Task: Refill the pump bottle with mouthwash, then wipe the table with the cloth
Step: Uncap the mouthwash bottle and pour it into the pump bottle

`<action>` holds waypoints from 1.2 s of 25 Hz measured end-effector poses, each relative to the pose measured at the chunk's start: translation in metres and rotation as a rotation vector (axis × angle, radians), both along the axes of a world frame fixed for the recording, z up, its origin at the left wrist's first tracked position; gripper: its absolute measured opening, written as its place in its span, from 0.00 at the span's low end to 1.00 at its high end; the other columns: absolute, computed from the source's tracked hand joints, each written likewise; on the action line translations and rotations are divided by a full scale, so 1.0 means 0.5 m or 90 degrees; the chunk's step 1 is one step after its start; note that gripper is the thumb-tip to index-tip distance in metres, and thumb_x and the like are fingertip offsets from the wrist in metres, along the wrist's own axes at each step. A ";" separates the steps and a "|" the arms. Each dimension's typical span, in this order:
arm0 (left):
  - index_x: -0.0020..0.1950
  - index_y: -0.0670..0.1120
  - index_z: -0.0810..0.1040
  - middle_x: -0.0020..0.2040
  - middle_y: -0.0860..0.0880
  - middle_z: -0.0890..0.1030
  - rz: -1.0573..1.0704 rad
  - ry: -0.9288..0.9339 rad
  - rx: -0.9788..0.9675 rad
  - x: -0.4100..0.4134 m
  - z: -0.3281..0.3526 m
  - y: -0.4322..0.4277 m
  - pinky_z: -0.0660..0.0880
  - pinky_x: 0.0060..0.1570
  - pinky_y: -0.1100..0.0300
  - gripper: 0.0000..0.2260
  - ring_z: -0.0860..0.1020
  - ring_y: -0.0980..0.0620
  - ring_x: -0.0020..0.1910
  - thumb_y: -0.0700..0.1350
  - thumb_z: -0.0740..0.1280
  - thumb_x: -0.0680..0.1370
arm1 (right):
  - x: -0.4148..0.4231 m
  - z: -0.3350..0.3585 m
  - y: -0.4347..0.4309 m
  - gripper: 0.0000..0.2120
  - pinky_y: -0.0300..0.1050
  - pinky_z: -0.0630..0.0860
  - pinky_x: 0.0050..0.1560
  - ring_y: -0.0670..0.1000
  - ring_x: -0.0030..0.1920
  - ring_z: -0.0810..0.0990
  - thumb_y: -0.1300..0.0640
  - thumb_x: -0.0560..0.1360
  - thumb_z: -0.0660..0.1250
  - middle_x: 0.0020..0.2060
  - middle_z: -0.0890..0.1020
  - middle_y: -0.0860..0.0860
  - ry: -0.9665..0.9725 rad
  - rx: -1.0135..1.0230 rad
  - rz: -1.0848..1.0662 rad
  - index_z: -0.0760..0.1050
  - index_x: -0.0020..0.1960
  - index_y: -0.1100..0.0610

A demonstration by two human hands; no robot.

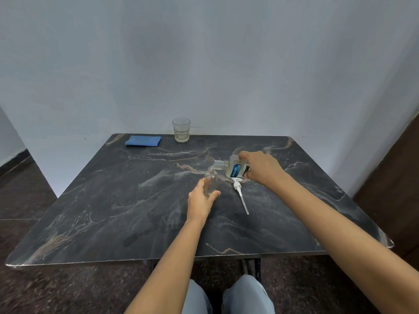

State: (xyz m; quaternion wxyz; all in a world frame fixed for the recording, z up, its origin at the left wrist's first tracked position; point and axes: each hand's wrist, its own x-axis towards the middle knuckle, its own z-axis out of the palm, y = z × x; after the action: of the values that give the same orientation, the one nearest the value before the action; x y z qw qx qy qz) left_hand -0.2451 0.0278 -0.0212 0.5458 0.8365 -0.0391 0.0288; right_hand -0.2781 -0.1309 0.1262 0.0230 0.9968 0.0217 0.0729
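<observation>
Knees at frame bottom. Centre: left hand (200,200) clamped round clear pump bottle (210,183), right hand (260,167) clamped on tipped mouthwash bottle (235,169). Likely light, slippery; best gripped mid-body.

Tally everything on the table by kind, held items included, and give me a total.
Bottles: 2, the small clear bottle in the left hand and the mouthwash bottle tipped in the right hand
Pump tops: 1
Glasses: 1
Cloths: 1
Total: 5
</observation>
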 end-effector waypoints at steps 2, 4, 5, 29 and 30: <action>0.68 0.48 0.71 0.63 0.49 0.78 0.000 0.002 0.005 0.001 0.000 -0.001 0.73 0.64 0.49 0.24 0.76 0.49 0.62 0.49 0.72 0.74 | 0.000 0.001 0.001 0.18 0.45 0.68 0.43 0.57 0.53 0.79 0.61 0.75 0.65 0.56 0.81 0.54 -0.002 -0.003 0.001 0.69 0.64 0.53; 0.68 0.49 0.71 0.63 0.49 0.78 0.002 0.004 0.009 0.003 -0.002 -0.001 0.73 0.64 0.49 0.24 0.76 0.49 0.62 0.50 0.72 0.74 | 0.001 0.001 0.000 0.18 0.45 0.67 0.43 0.57 0.53 0.79 0.61 0.74 0.65 0.55 0.81 0.54 -0.004 -0.005 0.003 0.69 0.63 0.53; 0.67 0.49 0.71 0.63 0.49 0.78 0.001 0.004 0.009 0.003 -0.002 -0.001 0.74 0.63 0.49 0.24 0.76 0.49 0.62 0.50 0.72 0.74 | 0.001 0.000 0.000 0.18 0.45 0.67 0.44 0.57 0.53 0.79 0.61 0.74 0.65 0.55 0.81 0.54 -0.004 -0.006 0.004 0.69 0.63 0.54; 0.66 0.49 0.72 0.61 0.49 0.79 -0.006 -0.014 -0.003 0.003 -0.004 0.002 0.74 0.62 0.51 0.23 0.77 0.50 0.60 0.48 0.73 0.74 | -0.001 0.008 0.006 0.17 0.45 0.67 0.44 0.57 0.54 0.79 0.61 0.74 0.64 0.55 0.81 0.55 -0.003 -0.027 0.006 0.69 0.63 0.55; 0.66 0.49 0.72 0.61 0.49 0.79 -0.008 -0.012 -0.004 0.003 -0.004 0.002 0.74 0.62 0.52 0.22 0.77 0.50 0.60 0.48 0.73 0.74 | -0.001 0.009 0.006 0.17 0.45 0.67 0.44 0.57 0.54 0.79 0.61 0.74 0.64 0.55 0.81 0.54 -0.004 -0.028 0.005 0.69 0.63 0.55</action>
State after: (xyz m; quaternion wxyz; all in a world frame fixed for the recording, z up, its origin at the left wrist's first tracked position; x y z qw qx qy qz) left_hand -0.2436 0.0286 -0.0234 0.5479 0.8344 -0.0495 0.0332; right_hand -0.2788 -0.1279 0.1307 0.0445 0.9958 0.0272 0.0754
